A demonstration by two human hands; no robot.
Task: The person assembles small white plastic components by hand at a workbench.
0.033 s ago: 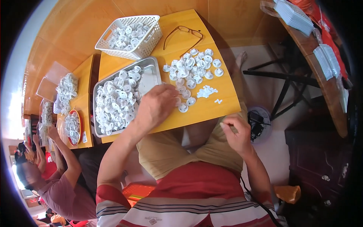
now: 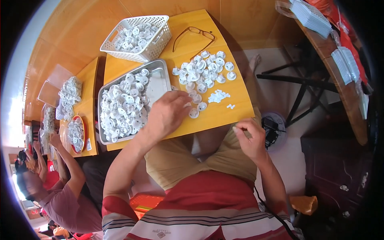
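My left hand is over the yellow table, between the metal tray and the loose white pieces. Its fingers are bent together, and a white round plastic piece shows partly at their tips. Beyond the table's front edge, above my thigh, my right hand has its thumb and curled fingers drawn together; whatever may be between them is too small to make out. Several white round plastic pieces lie spread to the right of the tray. Nearer the right edge is a little heap of small white bits.
The metal tray, heaped with white pieces, stands left of my hand. Behind it are a white perforated basket and eyeglasses. A person works at the neighbouring table, by a red-rimmed bowl. A folding stand is at right.
My left hand has shifted slightly to the right and down, covering more of the nearest white piece. My right hand has risen a little toward the table edge.
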